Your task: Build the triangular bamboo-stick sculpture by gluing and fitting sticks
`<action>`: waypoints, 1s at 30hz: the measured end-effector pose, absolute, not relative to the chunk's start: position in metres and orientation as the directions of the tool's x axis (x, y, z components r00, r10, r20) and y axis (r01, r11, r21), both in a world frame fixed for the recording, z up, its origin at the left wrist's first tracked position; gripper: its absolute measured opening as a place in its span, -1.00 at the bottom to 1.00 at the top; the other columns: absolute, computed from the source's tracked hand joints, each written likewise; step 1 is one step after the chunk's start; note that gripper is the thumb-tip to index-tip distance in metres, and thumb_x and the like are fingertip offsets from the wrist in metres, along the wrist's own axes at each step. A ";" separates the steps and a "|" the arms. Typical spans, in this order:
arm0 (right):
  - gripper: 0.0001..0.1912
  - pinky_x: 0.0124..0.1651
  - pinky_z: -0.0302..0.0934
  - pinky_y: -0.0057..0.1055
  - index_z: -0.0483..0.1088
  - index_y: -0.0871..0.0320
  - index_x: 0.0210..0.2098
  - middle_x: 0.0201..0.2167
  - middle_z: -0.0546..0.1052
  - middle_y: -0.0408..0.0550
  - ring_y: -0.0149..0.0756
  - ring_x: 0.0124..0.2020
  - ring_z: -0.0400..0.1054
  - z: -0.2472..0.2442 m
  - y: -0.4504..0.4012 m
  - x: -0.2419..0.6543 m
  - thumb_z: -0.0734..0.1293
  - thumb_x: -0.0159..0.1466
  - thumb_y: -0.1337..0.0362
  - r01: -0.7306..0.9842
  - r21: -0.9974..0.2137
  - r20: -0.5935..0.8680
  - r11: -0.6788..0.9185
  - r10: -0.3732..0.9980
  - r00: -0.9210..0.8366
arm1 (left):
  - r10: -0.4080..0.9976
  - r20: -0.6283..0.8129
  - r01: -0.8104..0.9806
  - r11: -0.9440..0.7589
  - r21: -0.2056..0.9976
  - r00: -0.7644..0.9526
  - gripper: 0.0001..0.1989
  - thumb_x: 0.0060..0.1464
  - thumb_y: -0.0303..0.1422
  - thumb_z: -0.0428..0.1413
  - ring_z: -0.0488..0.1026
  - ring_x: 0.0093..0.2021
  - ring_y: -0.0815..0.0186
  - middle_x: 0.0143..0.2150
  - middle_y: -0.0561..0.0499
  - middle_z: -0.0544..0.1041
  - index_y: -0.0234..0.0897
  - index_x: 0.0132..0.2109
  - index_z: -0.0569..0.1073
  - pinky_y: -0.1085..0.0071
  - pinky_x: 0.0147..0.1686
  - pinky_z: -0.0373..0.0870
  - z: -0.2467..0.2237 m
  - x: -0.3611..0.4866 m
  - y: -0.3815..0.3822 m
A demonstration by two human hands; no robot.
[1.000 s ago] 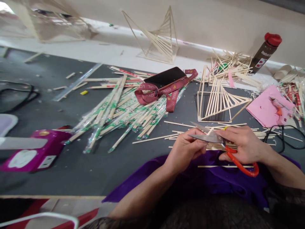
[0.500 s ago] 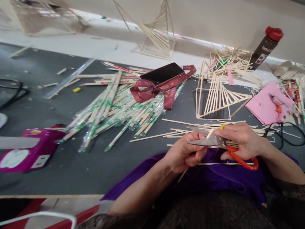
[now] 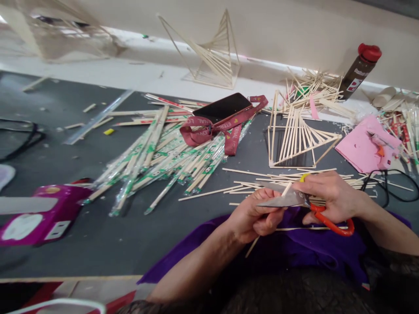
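Observation:
My right hand is closed on a pair of scissors with red-orange and yellow handles. The blades are spread and point left. Between them stands the upper end of a thin wooden stick, pinched in my left hand; its lower end sticks out below that hand. Another stick lies level under both hands, over the purple cloth at my lap. Behind my hands, loose sticks are strewn on the table. Just beyond them stands a stick frame with fanned struts.
Wrapped chopsticks are heaped centre-left, with a phone and a red lanyard on top. A purple box sits at left. Pink paper, a dark bottle and a second stick frame stand further back.
The whole view has shifted slightly, with the table things a little lower in it. My hands, the stick and the spread scissors keep nearly the same pose.

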State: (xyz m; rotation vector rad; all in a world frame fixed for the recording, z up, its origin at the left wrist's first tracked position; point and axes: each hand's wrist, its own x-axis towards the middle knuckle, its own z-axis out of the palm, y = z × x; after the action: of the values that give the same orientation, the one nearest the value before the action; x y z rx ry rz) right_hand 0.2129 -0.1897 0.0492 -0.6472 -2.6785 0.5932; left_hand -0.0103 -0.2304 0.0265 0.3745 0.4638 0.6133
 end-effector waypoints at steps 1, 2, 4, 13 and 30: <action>-0.36 -0.35 0.13 -0.44 0.29 0.19 0.09 -0.41 0.45 -0.10 -0.35 -0.40 0.33 0.049 -0.191 0.213 0.33 0.19 -0.11 0.378 -0.470 0.187 0.797 0.509 -0.840 | 0.637 -0.298 -0.477 0.748 0.461 0.711 -0.61 -0.24 -0.22 0.38 -0.15 -0.84 0.65 -0.79 0.20 0.16 -0.37 -0.60 0.36 0.63 -0.85 -0.26 0.025 -0.011 -0.230; -0.35 -0.32 0.15 -0.44 0.28 0.18 0.11 -0.37 0.47 -0.08 -0.33 -0.36 0.35 0.049 -0.191 0.212 0.33 0.19 -0.12 0.398 -0.477 0.163 0.784 0.524 -0.836 | 0.653 -0.299 -0.494 0.737 0.461 0.696 -0.63 -0.23 -0.24 0.37 -0.15 -0.84 0.64 -0.78 0.20 0.18 -0.36 -0.58 0.37 0.63 -0.85 -0.25 0.024 -0.011 -0.229; -0.32 -0.27 0.18 -0.42 0.25 0.17 0.13 -0.31 0.49 -0.05 -0.31 -0.30 0.37 0.048 -0.192 0.211 0.34 0.18 -0.12 0.429 -0.489 0.118 0.759 0.545 -0.830 | 0.680 -0.306 -0.512 0.715 0.476 0.666 -0.64 -0.23 -0.24 0.37 -0.14 -0.83 0.64 -0.77 0.19 0.22 -0.35 -0.56 0.36 0.64 -0.85 -0.25 0.023 -0.012 -0.228; -0.29 -0.15 0.27 -0.31 0.06 0.06 0.29 -0.15 0.39 -0.01 -0.27 -0.17 0.32 0.050 -0.189 0.215 0.38 0.22 0.14 0.452 -0.588 -0.032 0.670 0.540 -0.841 | 0.721 -0.354 -0.416 0.654 0.631 0.596 -0.53 -0.25 -0.10 0.35 -0.15 -0.81 0.63 -0.80 0.18 0.15 -0.35 -0.64 0.31 0.59 -0.80 -0.29 0.031 -0.008 -0.233; -0.28 -0.16 0.29 -0.30 0.13 0.18 0.26 -0.16 0.46 0.05 -0.24 -0.18 0.37 0.041 -0.196 0.209 0.34 0.22 0.00 0.418 -0.577 0.135 0.701 0.587 -0.798 | 0.821 -0.420 -0.452 0.566 0.690 0.387 -0.67 -0.14 -0.25 0.29 -0.08 -0.81 0.60 -0.75 0.20 0.29 -0.28 -0.45 0.28 0.61 -0.78 -0.22 0.036 -0.011 -0.230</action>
State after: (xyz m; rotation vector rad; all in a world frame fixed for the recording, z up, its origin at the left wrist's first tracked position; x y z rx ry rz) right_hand 0.2088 -0.1959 0.0408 -0.7917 -2.6024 0.7728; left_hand -0.0109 -0.2302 0.0356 0.5163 0.8235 0.8569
